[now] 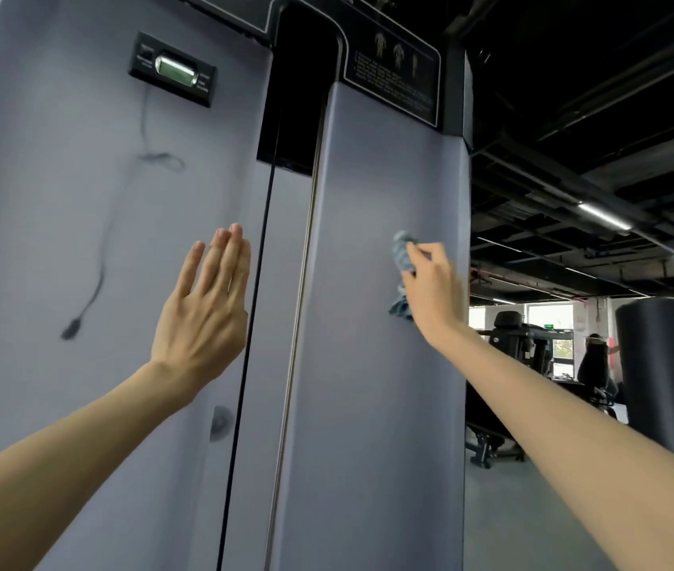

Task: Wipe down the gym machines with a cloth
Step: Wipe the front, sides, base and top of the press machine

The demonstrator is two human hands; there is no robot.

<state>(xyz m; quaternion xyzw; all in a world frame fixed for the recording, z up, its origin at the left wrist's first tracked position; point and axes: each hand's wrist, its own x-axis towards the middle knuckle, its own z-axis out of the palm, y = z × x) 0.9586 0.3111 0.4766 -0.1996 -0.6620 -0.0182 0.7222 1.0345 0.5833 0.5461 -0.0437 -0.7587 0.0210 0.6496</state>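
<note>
A tall grey gym machine shroud (372, 364) fills the view, split by a slot with a black cable (263, 249) and a steel guide rod (306, 257). My right hand (434, 286) grips a bunched light-blue cloth (403, 257) and presses it against the right panel near its right edge. My left hand (203, 307) is raised in front of the left panel with straight fingers held together, holding nothing; whether it touches the panel is unclear.
A small black display unit (172, 70) sits high on the left panel, with a thin wire (100, 257) dangling from it. An instruction placard (395, 78) is at the top right. Beyond the machine stand a black punching bag (664, 377), other machines (528, 344) and a seated person (596, 364).
</note>
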